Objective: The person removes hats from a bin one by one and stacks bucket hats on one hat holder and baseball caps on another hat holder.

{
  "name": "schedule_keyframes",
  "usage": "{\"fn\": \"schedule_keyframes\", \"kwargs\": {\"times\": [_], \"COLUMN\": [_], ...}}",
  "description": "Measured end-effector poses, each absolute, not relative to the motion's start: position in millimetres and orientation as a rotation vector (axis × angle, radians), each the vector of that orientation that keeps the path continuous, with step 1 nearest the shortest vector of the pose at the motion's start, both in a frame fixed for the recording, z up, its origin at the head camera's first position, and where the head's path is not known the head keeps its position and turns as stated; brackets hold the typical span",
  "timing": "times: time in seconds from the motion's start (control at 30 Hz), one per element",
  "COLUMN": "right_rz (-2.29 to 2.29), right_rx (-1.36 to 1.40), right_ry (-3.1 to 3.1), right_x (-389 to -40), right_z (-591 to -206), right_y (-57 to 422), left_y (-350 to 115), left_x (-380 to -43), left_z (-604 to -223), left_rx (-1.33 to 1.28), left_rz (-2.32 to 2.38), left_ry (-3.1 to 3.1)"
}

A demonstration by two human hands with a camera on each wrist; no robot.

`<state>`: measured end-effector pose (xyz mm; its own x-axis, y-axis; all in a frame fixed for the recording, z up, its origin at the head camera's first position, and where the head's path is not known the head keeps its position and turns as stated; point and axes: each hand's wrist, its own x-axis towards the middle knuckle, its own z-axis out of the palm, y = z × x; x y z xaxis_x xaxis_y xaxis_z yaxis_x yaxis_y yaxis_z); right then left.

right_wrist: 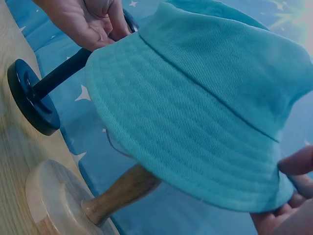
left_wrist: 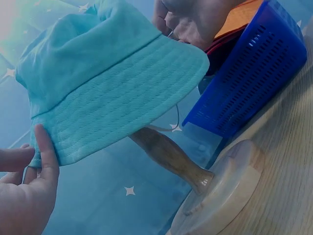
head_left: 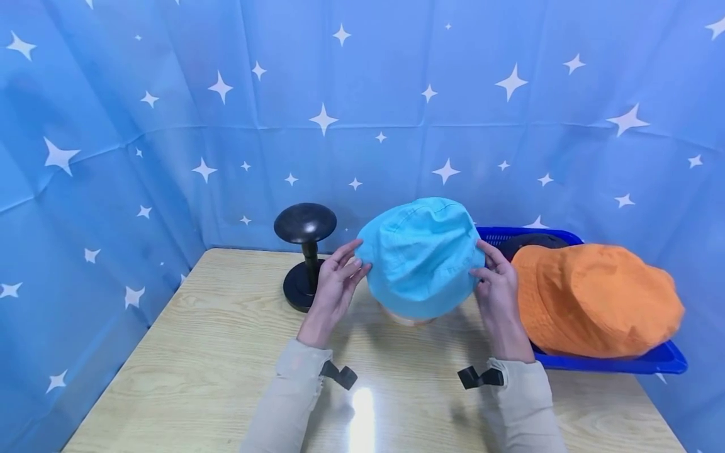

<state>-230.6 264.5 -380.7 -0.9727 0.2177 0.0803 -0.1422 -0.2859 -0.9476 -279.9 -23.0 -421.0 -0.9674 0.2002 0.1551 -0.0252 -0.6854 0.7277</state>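
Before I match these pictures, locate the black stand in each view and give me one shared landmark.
Head: the black stand is left of centre, to the left of the turquoise hat.
Left wrist: not in it.
Right wrist: the black stand is at upper left, its top partly behind the left hand.
Shared landmark: the turquoise hat, visible in all three.

a pale wood-grain table (head_left: 198,352) carries a black stand (head_left: 306,224), a wooden stand (left_wrist: 176,159) and, at right, a blue basket (head_left: 612,363).
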Motion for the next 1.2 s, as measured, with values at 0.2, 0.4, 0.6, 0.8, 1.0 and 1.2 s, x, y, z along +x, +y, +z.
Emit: {"fn": "schedule_keyframes", "kwargs": {"times": [0.2, 0.4, 0.6, 0.8, 1.0, 1.2], "right_rz": [2.373, 2.398, 2.428, 2.374, 2.397, 2.377], "right_rx": [-0.019, -0.061, -0.153, -0.288, -0.216, -0.257], "right_ry": [-1.694, -1.581, -1.65, -1.814, -1.78, -1.867], "right_x": [-234.3, -238.3, -236.3, -234.9, -237.2, -239.7], "right_z": [-384.6, -389.1, -388.6, -393.4, -394.9, -398.8], "right_y": [263.2, 260.5, 261.9, 267.1, 268.3, 269.7], "left_y": [-27.3, -30.5, -29.5, -25.8, -23.4, -21.2], "left_x": [-278.2, -276.9, -277.9, -276.3, -279.2, -283.8], "left_z": [-421.4, -424.7, -430.2, -436.0, -433.7, -435.9], "left_rx": [0.366, 0.357, 0.333, 0.326, 0.327, 0.279], "left_rz": [2.735, 2.717, 2.682, 2.671, 2.666, 2.654], "left_ry": [1.204, 1.236, 1.231, 1.164, 1.119, 1.136]}}
